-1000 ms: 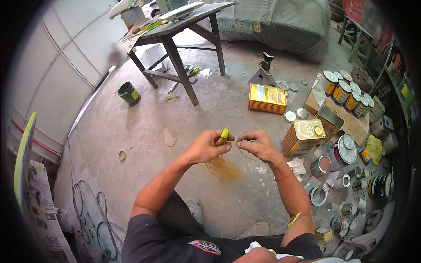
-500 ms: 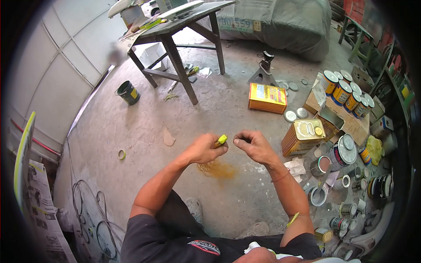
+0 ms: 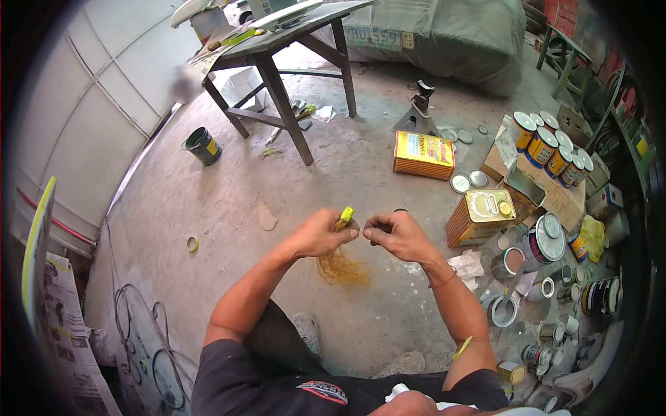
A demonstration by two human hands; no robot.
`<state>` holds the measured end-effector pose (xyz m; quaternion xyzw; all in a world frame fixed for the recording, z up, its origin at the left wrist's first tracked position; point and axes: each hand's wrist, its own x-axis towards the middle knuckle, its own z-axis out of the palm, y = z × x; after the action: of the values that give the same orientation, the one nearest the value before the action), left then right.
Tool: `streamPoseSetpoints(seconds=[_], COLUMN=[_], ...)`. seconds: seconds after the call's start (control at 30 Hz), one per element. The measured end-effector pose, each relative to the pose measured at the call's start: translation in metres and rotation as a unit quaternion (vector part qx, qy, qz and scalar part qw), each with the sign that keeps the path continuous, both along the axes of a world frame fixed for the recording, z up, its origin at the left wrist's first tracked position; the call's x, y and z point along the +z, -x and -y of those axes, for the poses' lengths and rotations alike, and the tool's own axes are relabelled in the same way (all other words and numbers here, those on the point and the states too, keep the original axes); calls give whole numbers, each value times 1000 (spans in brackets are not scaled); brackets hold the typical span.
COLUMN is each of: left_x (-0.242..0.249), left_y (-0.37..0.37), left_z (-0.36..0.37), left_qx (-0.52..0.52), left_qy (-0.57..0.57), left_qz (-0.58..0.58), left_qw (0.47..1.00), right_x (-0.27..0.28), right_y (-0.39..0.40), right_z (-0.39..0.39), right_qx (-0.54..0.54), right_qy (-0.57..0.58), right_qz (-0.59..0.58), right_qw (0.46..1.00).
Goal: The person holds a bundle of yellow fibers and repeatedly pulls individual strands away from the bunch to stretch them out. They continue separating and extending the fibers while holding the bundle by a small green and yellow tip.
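Note:
My left hand (image 3: 320, 234) is closed around a bundle of loose, golden-brown fibres (image 3: 345, 269). The bundle's bright yellow-green wrapped end (image 3: 347, 215) sticks up above the fist, and the strands fan out below it over the floor. Just to the right, my right hand (image 3: 397, 236) has thumb and fingers pinched together, a small gap from the left hand. Whatever the pinch may hold is too small to make out. A yellow-green strip (image 3: 463, 347) clings to my right forearm.
Several paint cans (image 3: 545, 239) and a square metal tin (image 3: 479, 216) crowd the right side. A yellow thinner tin (image 3: 424, 154) lies near a jack stand (image 3: 418, 111). Ahead stand a wooden table (image 3: 277, 104) and a dark bucket (image 3: 202, 146). Cables (image 3: 156, 333) lie at left.
My right hand has come a little left, closer to the left hand, and its fingers have closed further. The wrapped end has tipped more upright and slightly left.

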<state>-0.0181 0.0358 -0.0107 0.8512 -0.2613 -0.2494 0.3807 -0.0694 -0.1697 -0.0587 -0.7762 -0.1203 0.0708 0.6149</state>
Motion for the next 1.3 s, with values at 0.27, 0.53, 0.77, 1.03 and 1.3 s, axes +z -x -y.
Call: streamPoseSetpoints(seconds=[0.27,0.53,0.77,1.03,1.3], left_x=[-7,-12,-48,-14,-77], left_y=[-2,-8,-6,-18,-86], left_z=[-2,-4,8,-9,-49], left_qx=[-72,15,120,32,59], left_qy=[-105,115,182,297,147], left_qz=[-1,-31,-50,-394,-323], left_qw=[992,993,975,869,933], right_x=[-14,-28,-36,-40,-18], right_y=[-3,-9,-12,-25,-14], right_z=[-6,-13,-29,-6,43], right_qx=[-30,-41,-148,-195,119], right_qy=[9,-209,-31,-51,-478], right_qz=[41,-6,69,103,-210], right_qw=[999,977,986,974,845])
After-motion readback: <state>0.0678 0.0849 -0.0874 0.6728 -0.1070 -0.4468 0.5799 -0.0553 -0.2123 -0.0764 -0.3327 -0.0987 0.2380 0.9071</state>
